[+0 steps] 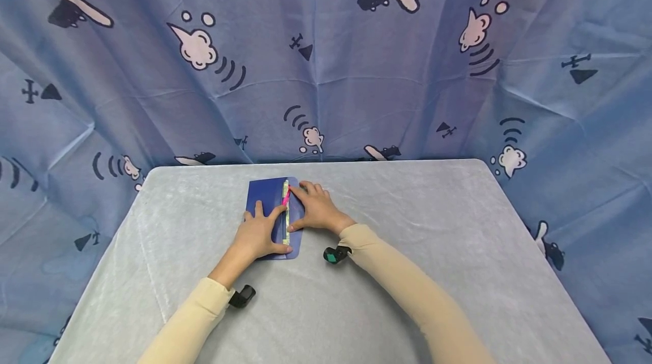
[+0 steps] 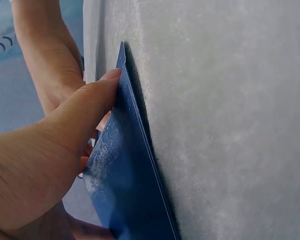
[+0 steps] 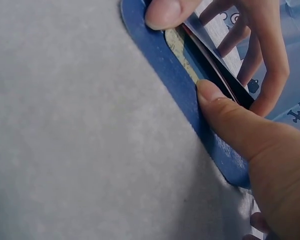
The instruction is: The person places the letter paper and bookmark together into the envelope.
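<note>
A blue envelope (image 1: 265, 189) lies on the table with its rounded flap (image 1: 296, 248) folded out to the right. My left hand (image 1: 254, 234) rests spread over it, thumb pressing the flap's near end. On the right, my right hand (image 1: 318, 208) touches the flap with its thumb, index fingertip near the far end of the opening. Along the opening runs a pale yellow-green patterned strip (image 3: 179, 50). A bright pink sliver (image 1: 286, 197) shows beside it; its kind is unclear. In the left wrist view, the envelope (image 2: 134, 190) is seen edge-on beside my left thumb.
A pale grey cloth covers the table (image 1: 407, 273). Behind it hangs a blue curtain (image 1: 326, 58) printed with aeroplanes and clouds. Black wrist devices (image 1: 336, 254) sit at both cream sleeves.
</note>
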A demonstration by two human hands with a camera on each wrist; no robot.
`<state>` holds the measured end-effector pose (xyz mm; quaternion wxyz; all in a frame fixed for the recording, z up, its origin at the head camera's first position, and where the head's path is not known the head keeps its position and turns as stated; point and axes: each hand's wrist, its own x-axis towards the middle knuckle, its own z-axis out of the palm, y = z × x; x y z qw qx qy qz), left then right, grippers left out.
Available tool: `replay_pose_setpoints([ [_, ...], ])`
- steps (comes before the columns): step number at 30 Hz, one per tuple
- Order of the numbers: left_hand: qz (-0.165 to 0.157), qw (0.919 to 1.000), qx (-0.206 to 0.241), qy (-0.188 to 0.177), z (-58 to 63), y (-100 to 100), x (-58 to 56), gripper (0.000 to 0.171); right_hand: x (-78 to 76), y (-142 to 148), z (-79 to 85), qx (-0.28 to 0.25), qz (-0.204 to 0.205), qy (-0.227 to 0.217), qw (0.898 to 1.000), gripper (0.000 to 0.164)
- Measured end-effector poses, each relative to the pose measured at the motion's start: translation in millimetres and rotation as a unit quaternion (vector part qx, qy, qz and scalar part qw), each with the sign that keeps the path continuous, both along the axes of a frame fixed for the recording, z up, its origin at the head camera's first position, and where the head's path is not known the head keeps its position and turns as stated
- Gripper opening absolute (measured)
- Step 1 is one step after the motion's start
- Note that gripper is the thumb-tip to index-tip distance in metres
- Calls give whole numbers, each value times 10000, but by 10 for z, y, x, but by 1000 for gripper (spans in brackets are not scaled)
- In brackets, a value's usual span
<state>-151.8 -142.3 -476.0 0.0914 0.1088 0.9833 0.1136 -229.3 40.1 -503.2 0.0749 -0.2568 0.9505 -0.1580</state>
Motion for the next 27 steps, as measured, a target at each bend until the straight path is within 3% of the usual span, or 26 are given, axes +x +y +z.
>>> replay_pose_setpoints([
  [27,-37,10000,-44,17,0,-9,-9,103,-7,-54,6,-105,89,-181,9997,113],
])
